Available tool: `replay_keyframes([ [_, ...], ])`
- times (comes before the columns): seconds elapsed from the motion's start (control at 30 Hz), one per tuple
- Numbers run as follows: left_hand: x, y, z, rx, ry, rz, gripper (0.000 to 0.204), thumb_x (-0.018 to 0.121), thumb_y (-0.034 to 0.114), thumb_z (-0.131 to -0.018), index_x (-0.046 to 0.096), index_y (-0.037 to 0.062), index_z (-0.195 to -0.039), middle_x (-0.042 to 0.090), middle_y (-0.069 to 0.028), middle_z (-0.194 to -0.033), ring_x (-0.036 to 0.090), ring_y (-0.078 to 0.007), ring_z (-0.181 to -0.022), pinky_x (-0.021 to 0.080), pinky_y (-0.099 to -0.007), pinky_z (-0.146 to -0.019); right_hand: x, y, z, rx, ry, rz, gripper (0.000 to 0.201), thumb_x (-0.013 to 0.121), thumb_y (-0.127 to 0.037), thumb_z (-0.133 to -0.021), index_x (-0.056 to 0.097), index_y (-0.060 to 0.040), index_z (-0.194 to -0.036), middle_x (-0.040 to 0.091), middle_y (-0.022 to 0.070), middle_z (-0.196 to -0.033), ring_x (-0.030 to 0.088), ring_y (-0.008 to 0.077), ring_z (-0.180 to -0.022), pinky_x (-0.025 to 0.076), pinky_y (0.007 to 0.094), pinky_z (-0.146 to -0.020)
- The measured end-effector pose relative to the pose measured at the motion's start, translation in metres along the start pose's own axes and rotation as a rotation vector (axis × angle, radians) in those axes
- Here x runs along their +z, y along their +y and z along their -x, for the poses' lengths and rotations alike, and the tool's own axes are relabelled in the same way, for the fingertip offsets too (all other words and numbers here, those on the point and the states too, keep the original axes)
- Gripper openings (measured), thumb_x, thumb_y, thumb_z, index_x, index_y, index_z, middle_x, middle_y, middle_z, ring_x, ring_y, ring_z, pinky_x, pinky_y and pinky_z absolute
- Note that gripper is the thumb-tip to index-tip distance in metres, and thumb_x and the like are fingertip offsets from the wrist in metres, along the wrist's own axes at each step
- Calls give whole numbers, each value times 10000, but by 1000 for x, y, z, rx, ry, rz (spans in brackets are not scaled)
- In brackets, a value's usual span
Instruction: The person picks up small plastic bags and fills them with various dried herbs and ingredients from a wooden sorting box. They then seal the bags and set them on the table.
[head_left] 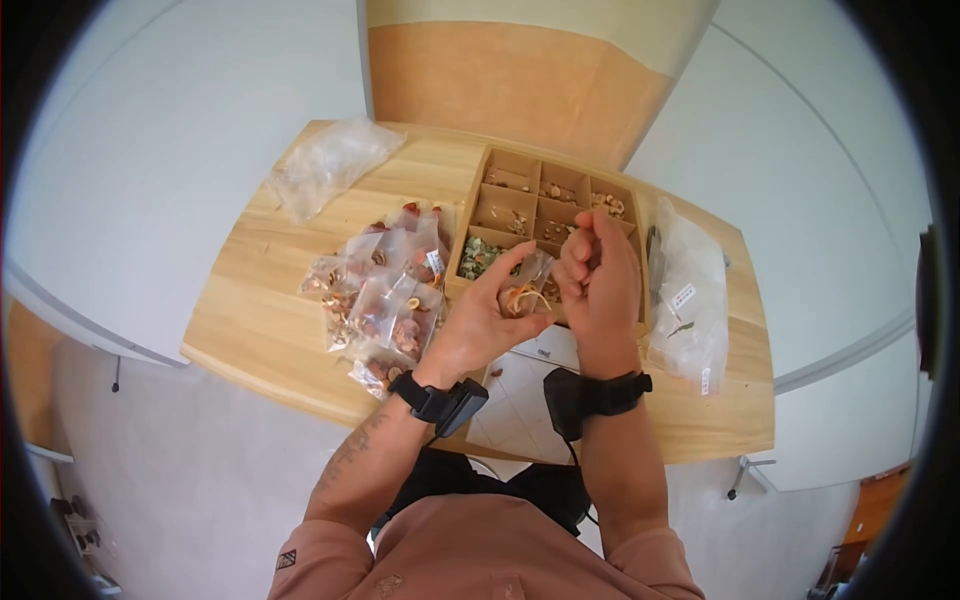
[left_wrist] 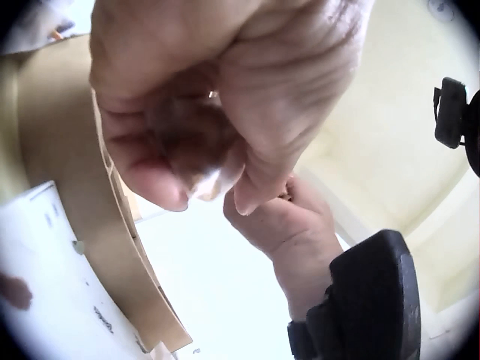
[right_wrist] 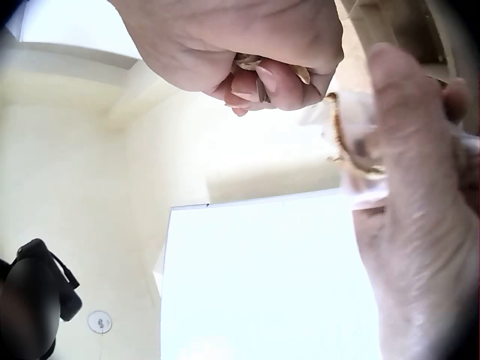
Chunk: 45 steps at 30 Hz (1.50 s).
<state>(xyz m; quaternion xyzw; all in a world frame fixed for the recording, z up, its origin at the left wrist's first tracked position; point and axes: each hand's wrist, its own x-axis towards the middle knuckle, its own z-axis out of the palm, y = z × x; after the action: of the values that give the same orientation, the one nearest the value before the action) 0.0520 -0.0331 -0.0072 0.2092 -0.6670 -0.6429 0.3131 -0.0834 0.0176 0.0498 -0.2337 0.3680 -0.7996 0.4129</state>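
My left hand (head_left: pixel 485 315) holds a small clear plastic bag (head_left: pixel 532 285) between curled fingers and thumb, with pale and orange curled pieces inside. In the left wrist view the bag (left_wrist: pixel 196 154) shows between the fingertips. Just to the right, my right hand (head_left: pixel 603 285) is raised with its fingers curled in; in the right wrist view this hand (right_wrist: pixel 247 45) grips a few small dried pieces (right_wrist: pixel 262 88). Both hands are above the front part of a divided wooden box (head_left: pixel 480 180), hiding some compartments. Green pieces (head_left: pixel 482 256) lie in one left compartment.
Several filled clear bags (head_left: pixel 385 280) are piled on the wooden table (head_left: pixel 245 280) left of the box. A crumpled empty-looking bag (head_left: pixel 335 165) lies at the back left. Large clear bags (head_left: pixel 690 290) lie right of the box, and a white sheet (head_left: pixel 515 400) is near the front edge.
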Motion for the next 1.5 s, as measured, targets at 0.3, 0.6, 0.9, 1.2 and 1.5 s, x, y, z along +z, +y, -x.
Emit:
replay_keyframes([
  [0.3,11,-4,6,138,105,-125,837,816,53,-764,390,98,-1483,618,-64,-1020,594,-85,-820,524,-245,-702,29,-10,-1,-37,-114,51,212,552,-231,-1019,607,-50,-924,495,-15,-642,414,60,-508,302,225,-437],
  [0.6,7,-4,8,126,100,-50,865,786,-12,-772,349,115,-1508,605,-72,-1060,619,-52,-749,536,-210,-633,23,2,-4,-53,-89,113,224,555,-226,-1021,623,-37,-923,492,-16,-642,417,67,-532,326,234,-494],
  [0.9,7,-2,8,99,113,-65,827,796,48,-756,393,103,-1476,628,-96,-1053,625,-132,-873,543,-275,-761,21,7,-6,-67,-60,103,233,558,-217,-1019,617,-17,-916,500,-5,-647,428,81,-578,375,252,-559],
  [1.2,9,-2,8,97,130,-60,795,754,12,-760,416,133,-1469,618,-50,-987,606,-70,-812,531,-232,-708,18,7,-4,-91,-58,110,255,557,-227,-1021,623,-8,-907,512,6,-647,442,91,-581,377,253,-557],
  [1.5,10,2,8,124,130,-17,790,739,-33,-759,433,135,-1468,592,-16,-958,583,-53,-798,519,-217,-697,16,5,4,-100,-138,194,296,545,-258,-1029,637,2,-924,525,24,-671,474,108,-582,385,243,-547],
])
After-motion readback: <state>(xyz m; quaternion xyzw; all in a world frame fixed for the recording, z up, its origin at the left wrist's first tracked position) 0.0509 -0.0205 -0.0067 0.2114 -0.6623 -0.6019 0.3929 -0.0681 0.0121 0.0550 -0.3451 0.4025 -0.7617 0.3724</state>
